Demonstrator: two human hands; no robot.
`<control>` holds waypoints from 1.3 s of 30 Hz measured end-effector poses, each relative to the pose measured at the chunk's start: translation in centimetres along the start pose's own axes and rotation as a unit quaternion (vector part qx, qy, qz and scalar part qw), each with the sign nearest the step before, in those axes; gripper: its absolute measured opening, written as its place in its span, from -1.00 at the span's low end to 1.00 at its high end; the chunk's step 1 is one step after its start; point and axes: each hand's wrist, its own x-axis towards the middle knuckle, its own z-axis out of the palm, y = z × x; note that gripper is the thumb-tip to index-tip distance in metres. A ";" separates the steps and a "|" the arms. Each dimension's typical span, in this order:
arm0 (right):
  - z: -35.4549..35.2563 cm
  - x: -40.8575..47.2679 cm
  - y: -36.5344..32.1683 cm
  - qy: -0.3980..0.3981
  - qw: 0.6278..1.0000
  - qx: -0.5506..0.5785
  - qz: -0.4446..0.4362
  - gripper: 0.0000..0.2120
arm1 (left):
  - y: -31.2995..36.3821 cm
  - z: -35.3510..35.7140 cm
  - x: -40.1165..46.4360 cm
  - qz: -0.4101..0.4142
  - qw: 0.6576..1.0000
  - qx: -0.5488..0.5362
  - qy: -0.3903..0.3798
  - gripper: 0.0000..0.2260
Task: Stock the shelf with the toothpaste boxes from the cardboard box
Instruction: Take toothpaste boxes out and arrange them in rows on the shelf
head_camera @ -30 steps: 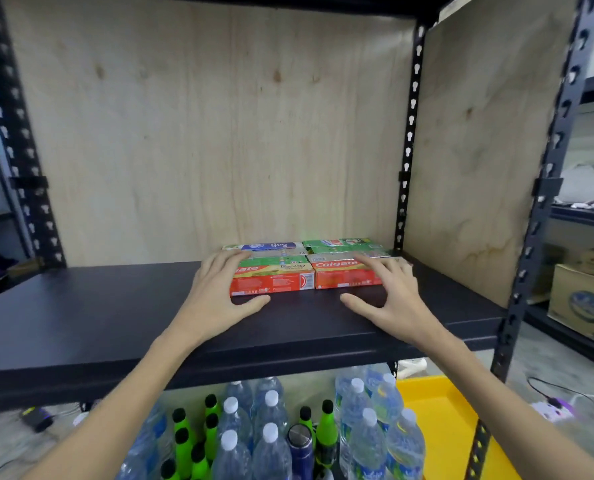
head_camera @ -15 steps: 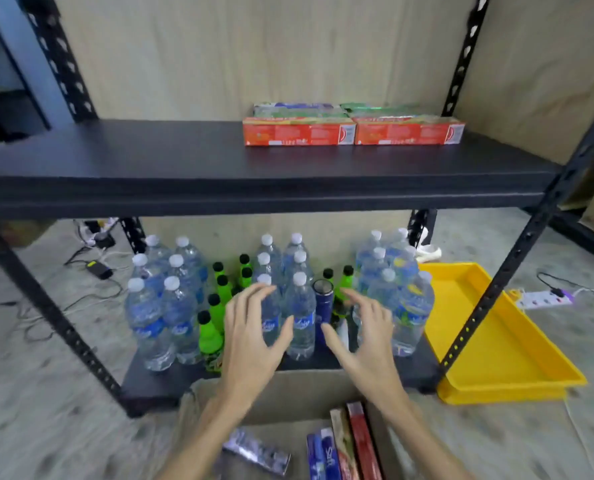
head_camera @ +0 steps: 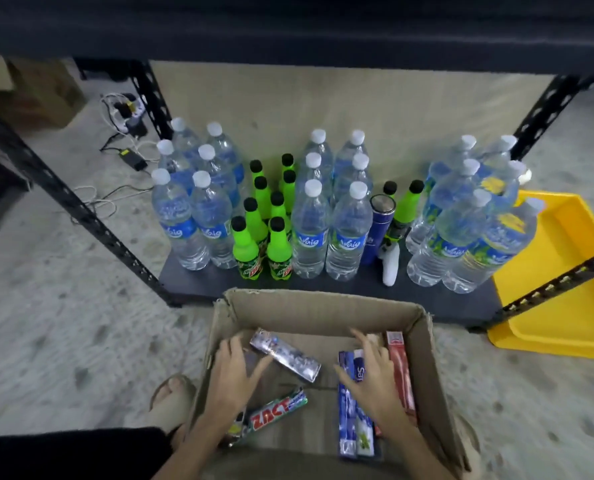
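Shelf (head_camera: 323,289) bottom deck carries water bottles (head_camera: 344,233) and green bottles (head_camera: 247,244). Cardboard box (head_camera: 323,310) sits on the floor in front, toothpaste boxes (head_camera: 285,355) loose inside. Both hands in the box: left hand (head_camera: 234,370) fingers spread beside silver carton, right hand (head_camera: 371,375) spread flat over blue cartons (head_camera: 347,420).

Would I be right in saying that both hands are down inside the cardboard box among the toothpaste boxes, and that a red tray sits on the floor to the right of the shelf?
Not quite: the tray is yellow, not red, as the head view shows. The rest holds: the left hand and right hand are down inside the cardboard box among the toothpaste boxes, and the tray sits on the floor right of the shelf.
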 end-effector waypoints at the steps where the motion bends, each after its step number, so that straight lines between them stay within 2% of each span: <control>1: 0.9 0.2 0.0 -0.012 1.000 0.010 0.008 -0.33 | -0.6 0.4 0.1 0.003 1.000 0.013 0.002 -0.33; 4: 3.4 0.9 0.0 -0.041 0.999 0.002 0.018 -0.29 | -1.2 1.6 0.4 -0.015 1.000 0.010 -0.023 -0.36; 7: 5.8 1.7 -0.4 -0.079 0.995 0.043 0.045 -0.27 | -1.8 3.6 0.2 -0.056 0.998 0.008 -0.028 -0.33; 10: 8.3 2.3 -0.4 -0.109 0.991 0.043 0.071 -0.20 | -2.8 5.6 -0.1 -0.084 0.993 0.078 -0.041 -0.22; 15: 11.2 3.5 -0.5 -0.154 0.983 -0.012 0.103 -0.20 | -2.9 7.4 0.1 -0.071 0.976 0.201 -0.033 -0.25; 18: 12.2 3.9 -0.3 -0.147 0.983 -0.053 0.102 -0.20 | -3.5 8.0 0.2 -0.056 0.964 0.260 -0.021 -0.20; 20: 12.6 4.1 -0.2 -0.130 0.984 -0.081 0.088 -0.22 | -3.6 8.2 0.0 -0.048 0.960 0.275 -0.030 -0.25; 23: 12.5 4.4 0.0 -0.136 0.986 -0.063 0.072 -0.28 | -3.6 7.9 0.3 -0.057 0.967 0.248 -0.024 -0.31; 26: 11.2 4.3 0.1 -0.124 0.990 0.008 0.067 -0.32 | -3.4 7.6 0.0 -0.055 0.982 0.180 -0.016 -0.36; 31: 6.2 3.2 -0.3 -0.059 0.995 0.065 0.047 -0.37 | -2.0 5.0 -0.9 0.024 0.999 0.046 0.010 -0.36; 39: -4.8 0.3 -3.0 0.069 0.993 0.098 0.012 -0.37 | 2.6 -1.3 -1.6 0.147 0.980 -0.117 0.071 -0.36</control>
